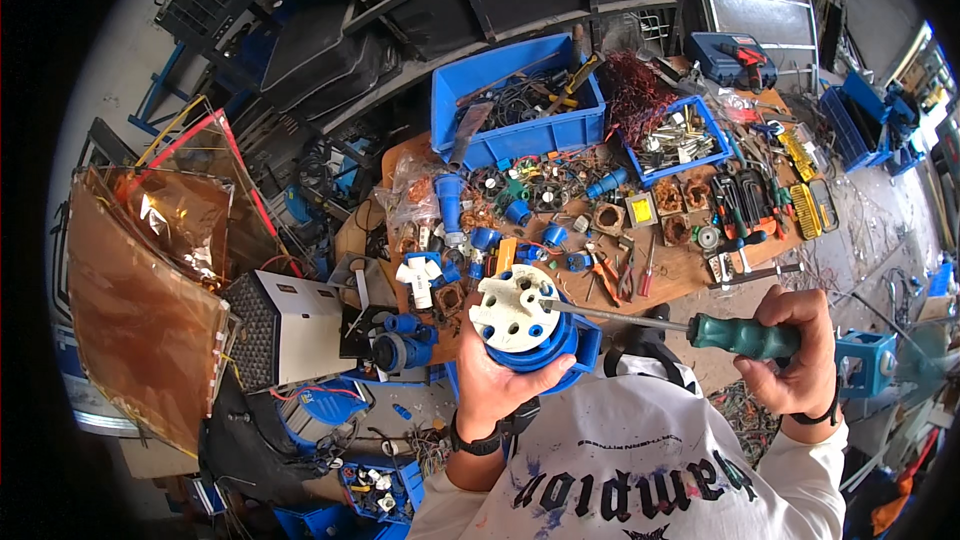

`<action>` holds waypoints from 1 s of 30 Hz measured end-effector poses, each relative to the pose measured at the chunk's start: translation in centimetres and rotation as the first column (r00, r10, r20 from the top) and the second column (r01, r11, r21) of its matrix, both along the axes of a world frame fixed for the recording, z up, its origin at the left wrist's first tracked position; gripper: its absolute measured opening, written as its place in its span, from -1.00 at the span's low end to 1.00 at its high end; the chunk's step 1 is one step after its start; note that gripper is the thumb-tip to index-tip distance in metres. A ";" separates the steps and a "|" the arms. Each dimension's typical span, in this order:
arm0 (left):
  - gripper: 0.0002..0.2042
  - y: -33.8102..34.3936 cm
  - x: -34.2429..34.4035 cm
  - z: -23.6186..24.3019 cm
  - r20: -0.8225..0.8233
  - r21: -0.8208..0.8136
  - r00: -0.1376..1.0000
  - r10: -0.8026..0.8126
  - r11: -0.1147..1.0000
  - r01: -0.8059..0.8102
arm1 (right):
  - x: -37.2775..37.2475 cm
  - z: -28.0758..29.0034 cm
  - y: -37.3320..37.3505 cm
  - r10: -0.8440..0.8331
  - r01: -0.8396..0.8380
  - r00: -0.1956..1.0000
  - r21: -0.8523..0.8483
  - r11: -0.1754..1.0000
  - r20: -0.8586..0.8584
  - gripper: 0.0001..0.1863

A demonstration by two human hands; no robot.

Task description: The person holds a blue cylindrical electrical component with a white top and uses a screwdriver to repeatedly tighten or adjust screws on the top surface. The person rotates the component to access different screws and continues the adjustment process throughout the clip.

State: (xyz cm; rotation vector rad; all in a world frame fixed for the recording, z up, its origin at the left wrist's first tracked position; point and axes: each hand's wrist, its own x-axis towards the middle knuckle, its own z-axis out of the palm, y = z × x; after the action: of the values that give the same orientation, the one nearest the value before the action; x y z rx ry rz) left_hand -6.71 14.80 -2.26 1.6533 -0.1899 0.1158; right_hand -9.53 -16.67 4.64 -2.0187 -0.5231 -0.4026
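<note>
My left hand [493, 377] is wrapped round a blue industrial plug [553, 345], whose round cream-white face with several holes [514, 312] is turned up toward me. In my right hand [796, 340] is a screwdriver with a dark green handle [742, 336]. Its long metal shaft [630, 319] points left, and the tip meets the right part of the cream face, beside one of the holes. Whether the tip sits inside a hole or on a screw I cannot tell. Both hands are in front of my body, off the near edge of the wooden table.
On the wooden table [690, 268] lie loose blue connectors, pliers [606, 278] and other tools. A large blue crate [520, 145] with cables and a smaller blue tray of metal parts [684, 145] stand farther back. At left are a white box [290, 325] and a brown sheeted frame [140, 300].
</note>
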 end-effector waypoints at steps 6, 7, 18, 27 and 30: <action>-0.13 0.0 -0.1 0.1 0.010 0.005 1.000 0.004 1.000 -0.004 | 0.3 0.6 -1.6 -0.014 0.035 0.997 -0.282 0.959 0.078 -0.30; -0.13 0.0 -0.1 0.1 0.018 0.010 1.000 -0.005 1.000 0.005 | 0.2 0.5 -1.8 -0.007 0.020 0.999 -0.277 0.961 0.050 -0.28; -0.13 -0.2 -0.5 -0.1 0.042 0.045 0.999 -0.029 0.999 0.027 | -0.7 -1.6 -0.6 0.002 -0.004 1.000 0.109 0.994 0.015 -0.29; -0.12 -0.4 -0.9 0.2 0.012 0.000 0.999 -0.036 0.999 0.036 | -1.1 -0.5 -1.7 -0.111 0.101 0.992 -0.168 0.981 -0.052 -0.26; -0.13 -0.4 -0.8 0.1 0.027 0.011 0.999 -0.043 0.999 0.043 | -1.4 -0.5 -1.0 -0.124 0.114 0.984 -0.080 0.990 -0.130 -0.30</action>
State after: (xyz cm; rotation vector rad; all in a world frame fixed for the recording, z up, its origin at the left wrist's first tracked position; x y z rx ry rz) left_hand -7.53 14.37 -2.12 1.6575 -0.2466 0.1049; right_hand -10.90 -17.70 4.16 -2.1363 -0.3385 -0.3206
